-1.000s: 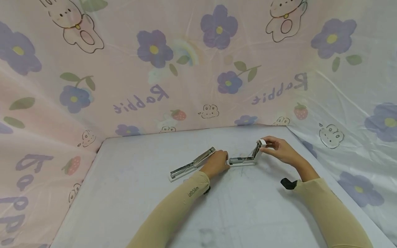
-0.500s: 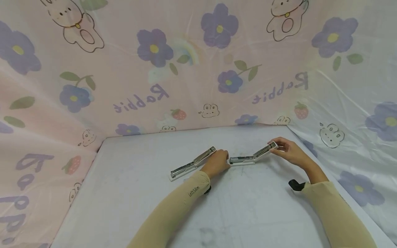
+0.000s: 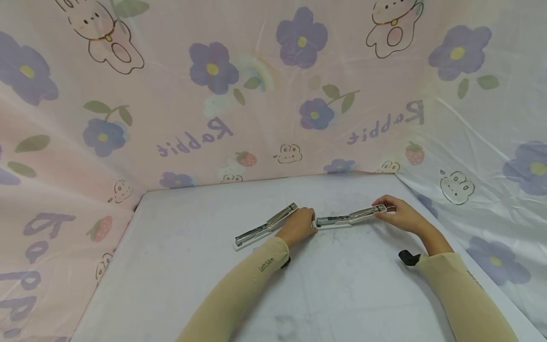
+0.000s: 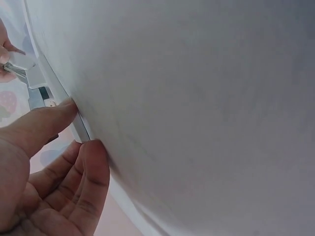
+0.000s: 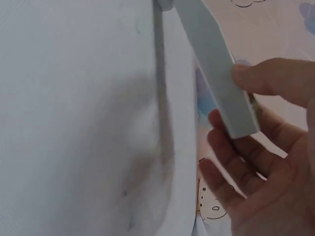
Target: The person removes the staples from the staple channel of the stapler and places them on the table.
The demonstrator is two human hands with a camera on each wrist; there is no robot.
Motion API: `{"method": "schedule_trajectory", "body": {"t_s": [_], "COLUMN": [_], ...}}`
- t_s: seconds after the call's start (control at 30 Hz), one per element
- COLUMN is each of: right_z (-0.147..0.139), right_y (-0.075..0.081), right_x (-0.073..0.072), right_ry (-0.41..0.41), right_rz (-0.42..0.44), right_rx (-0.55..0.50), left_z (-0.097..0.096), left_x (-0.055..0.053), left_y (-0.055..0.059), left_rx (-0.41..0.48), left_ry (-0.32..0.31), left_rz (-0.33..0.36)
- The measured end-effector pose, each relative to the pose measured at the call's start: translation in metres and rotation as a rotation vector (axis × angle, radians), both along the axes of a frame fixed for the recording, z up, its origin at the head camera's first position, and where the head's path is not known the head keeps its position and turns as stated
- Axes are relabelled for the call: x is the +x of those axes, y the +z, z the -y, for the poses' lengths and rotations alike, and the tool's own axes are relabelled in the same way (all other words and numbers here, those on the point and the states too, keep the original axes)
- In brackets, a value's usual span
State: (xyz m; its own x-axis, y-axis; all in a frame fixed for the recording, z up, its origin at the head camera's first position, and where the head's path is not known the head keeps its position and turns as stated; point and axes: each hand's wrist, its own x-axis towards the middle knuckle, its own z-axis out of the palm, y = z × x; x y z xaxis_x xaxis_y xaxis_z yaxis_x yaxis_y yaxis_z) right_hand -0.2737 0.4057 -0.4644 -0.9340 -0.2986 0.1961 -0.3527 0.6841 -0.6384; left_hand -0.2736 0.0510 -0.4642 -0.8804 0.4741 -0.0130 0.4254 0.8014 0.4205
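Note:
A white stapler [image 3: 334, 220] lies opened out on the white table, its metal inside facing up. My left hand [image 3: 297, 223] pinches the left end of its base between thumb and fingers; the left wrist view shows the thumb [image 4: 54, 118] on that edge. At the other end, my right hand [image 3: 400, 216] holds the tip of the folded-back top arm, which slopes slightly up off the table. In the right wrist view the thumb presses one side of this pale arm [image 5: 216, 73], with fingers behind it. A second opened stapler [image 3: 256, 232] lies just left of my left hand.
The white table [image 3: 179, 285] reaches back to a patterned cloth [image 3: 260, 109] with flowers and rabbits, which also hangs at both sides. Beige sleeves cover both forearms, and a black piece [image 3: 409, 258] sticks out at the right wrist.
My right hand has swung the stapler's top arm outward to the right and down, from steeply raised to nearly flat. The left hand and the second stapler have stayed in place.

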Motion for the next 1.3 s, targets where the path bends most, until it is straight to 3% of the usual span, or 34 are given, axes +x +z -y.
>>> {"method": "schedule_trajectory", "body": {"t_s": [0.2,0.47,0.6,0.7,1.07,1.3], "right_z": [0.005,0.026,0.038,0.046,0.079,0.102], "right_y": [0.001,0.008,0.008,0.006,-0.006,-0.009], "right_x": [0.000,-0.001,-0.001,0.000,0.001,0.003], "right_ry": [0.012,-0.039,-0.056,-0.037,0.038,0.071], "right_rz": [-0.034,-0.285,-0.335,-0.325,-0.162,-0.124], "right_rx": [0.089,0.035,0.011,0.007,0.005,0.020], "left_z": [0.001,0.001,0.000,0.000,-0.001,-0.002], "left_x": [-0.003,-0.003,-0.003,-0.003,-0.001,-0.002], "left_y": [-0.002,-0.001,-0.002,-0.002,-0.001,-0.001], "left_rx": [0.004,-0.009,-0.015,-0.006,-0.017,-0.015], "left_ry": [-0.009,-0.007,-0.008,-0.010,-0.016,-0.014], "left_rz": [0.000,0.000,-0.004,0.002,0.001,0.001]}}
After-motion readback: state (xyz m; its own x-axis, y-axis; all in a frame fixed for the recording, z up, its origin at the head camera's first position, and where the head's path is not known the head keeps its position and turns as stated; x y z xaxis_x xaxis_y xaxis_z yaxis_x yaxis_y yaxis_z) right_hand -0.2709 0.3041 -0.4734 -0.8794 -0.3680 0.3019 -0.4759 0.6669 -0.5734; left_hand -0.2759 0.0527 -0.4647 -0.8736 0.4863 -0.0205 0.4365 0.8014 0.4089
